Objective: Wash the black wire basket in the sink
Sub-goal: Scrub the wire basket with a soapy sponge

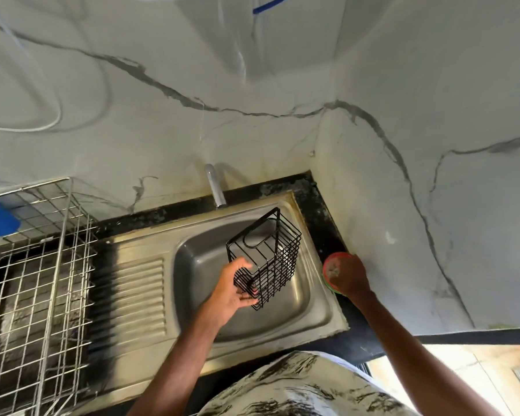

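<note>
Left hand [237,291] grips black wire basket [264,256] above sink [327,310]. Right hand [350,276] on round dish [330,264], grip unclear. One-handed hold: basket could slip.

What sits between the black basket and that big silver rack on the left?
The head view shows just the bare ribbed drainboard, plus the left hand gripping the basket.

Two bare forearms reach up from the bottom of the frame. The left hand [230,291], at centre, grips the lower end of the black wire basket [278,256] — thumb above, fingers curled beneath. The right arm stretches straight toward centre right, where the right hand [350,276], back to the camera, lies on a round tub [330,265] — its fingers hidden.
</note>
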Tool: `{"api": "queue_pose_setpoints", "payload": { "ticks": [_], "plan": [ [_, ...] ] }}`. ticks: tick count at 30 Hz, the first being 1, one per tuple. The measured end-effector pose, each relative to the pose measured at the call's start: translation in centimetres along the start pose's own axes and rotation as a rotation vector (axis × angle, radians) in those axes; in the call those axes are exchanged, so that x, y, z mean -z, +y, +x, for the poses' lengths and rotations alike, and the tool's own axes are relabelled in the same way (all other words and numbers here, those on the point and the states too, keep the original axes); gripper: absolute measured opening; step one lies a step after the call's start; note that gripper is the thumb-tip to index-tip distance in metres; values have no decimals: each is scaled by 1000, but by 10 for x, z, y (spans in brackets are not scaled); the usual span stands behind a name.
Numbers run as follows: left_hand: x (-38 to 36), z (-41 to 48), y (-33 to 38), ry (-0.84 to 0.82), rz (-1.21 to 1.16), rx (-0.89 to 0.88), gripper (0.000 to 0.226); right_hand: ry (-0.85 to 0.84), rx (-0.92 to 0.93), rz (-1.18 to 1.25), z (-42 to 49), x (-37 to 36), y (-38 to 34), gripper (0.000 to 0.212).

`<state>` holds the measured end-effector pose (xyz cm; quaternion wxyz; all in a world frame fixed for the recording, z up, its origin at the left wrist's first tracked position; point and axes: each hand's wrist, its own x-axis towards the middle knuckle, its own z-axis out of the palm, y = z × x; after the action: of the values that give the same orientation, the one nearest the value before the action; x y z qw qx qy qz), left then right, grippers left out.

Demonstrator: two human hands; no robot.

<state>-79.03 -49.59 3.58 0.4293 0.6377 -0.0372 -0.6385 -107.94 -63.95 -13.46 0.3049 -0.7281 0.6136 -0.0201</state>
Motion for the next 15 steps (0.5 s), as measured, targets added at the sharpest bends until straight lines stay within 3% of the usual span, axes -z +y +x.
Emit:
{"api": "queue_pose_setpoints", "payload": {
  "ticks": [1,3,4,6,8,10,11,15],
  "plan": [
    [-2,1,0,-6,-7,4,27,55,30,1,6,-12,9,36],
    [-4,4,-1,-15,-5,16,38,-37,-65,-36,15,-24,15,33],
    [-5,4,-1,-14,5,20,47,-110,-111,-62,12,-21,8,46],
    [-4,7,-2,-10,10,26,55,-103,-144,-121,7,-8,-6,62],
    [-5,8,-4,-10,3,20,44,-4,-105,-173,15,-8,0,68],
    [-4,7,-5,4,-6,17,36,-53,-121,-173,5,10,-15,82],
    [-2,8,-6,15,-8,22,38,-79,-130,-141,-5,25,-30,81],
    [1,7,-8,40,-49,30,29,-12,-163,-87,-15,44,-40,44]
  ]
}}
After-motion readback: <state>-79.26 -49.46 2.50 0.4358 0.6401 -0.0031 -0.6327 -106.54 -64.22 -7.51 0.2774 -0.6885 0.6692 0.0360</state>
